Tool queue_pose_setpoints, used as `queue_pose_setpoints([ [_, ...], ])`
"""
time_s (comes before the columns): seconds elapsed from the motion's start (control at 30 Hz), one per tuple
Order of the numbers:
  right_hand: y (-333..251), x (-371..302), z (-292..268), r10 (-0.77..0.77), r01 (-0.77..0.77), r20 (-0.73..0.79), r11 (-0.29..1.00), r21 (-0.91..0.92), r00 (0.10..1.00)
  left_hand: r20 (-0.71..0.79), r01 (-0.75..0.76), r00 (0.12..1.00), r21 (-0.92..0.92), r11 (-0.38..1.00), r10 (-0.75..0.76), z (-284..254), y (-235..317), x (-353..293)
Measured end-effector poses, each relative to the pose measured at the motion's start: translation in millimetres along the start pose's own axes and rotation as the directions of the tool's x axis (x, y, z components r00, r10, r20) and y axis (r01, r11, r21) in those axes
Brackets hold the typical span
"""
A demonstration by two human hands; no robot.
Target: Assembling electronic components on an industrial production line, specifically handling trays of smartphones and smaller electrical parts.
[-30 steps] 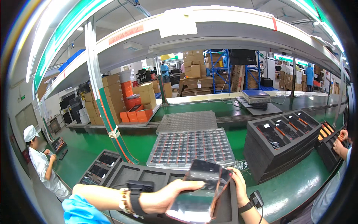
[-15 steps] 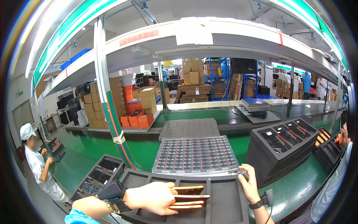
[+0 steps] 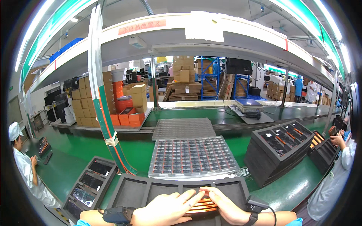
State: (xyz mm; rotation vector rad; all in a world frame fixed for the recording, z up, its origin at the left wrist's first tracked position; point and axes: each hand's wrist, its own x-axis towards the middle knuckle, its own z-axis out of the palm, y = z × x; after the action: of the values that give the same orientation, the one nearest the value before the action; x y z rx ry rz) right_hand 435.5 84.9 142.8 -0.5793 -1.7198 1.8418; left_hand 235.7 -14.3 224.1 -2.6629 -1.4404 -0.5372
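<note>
A left hand (image 3: 166, 209) and a right hand (image 3: 230, 211) met around one stack of slabs (image 3: 203, 206), thin and orange-edged; at least three edges showed, and fingers hid any others. Taking the hands as the clock's centre, that stack sat right between them, above the near part of a black foam tray (image 3: 132, 187) with four compartments in view; I couldn't tell whether it rested there.

Out at twelve o'clock lay two clear trays on the green worktop (image 3: 139, 148): the nearer filled with rows of small dark parts, the farther one apparently bare. At two o'clock rose one pile of foam trays (image 3: 264, 162), four dark slabs in its top layer. Between nine and ten, another foam tray carried four more.

The left hand gripped the slabs, fingers together on top, thumb low. The right was pressed to their other end, its fingertips touching the left's; I couldn't tell if it pinched them.

Both forearms angled inward from about eight and four o'clock, palms facing, a black strapped device on each wrist. Two co-workers stood far off, around nine-thirty and two-thirty.
</note>
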Motion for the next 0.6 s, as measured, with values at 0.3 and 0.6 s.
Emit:
queue_pose_setpoints([
  [0.3, -49, 51, -22, -0.144, 0.151, 0.045, 0.931, -0.332, 0.989, 0.152, -0.012, 0.988, 0.103, 0.995, -0.004, 7, -16, 7],
  [0.6, 17, 223, -189, -0.109, 0.027, -0.012, 0.35, -0.936, 0.994, 0.107, 0.018, 0.994, 0.084, 0.996, -0.027, 9, -12, -5],
])
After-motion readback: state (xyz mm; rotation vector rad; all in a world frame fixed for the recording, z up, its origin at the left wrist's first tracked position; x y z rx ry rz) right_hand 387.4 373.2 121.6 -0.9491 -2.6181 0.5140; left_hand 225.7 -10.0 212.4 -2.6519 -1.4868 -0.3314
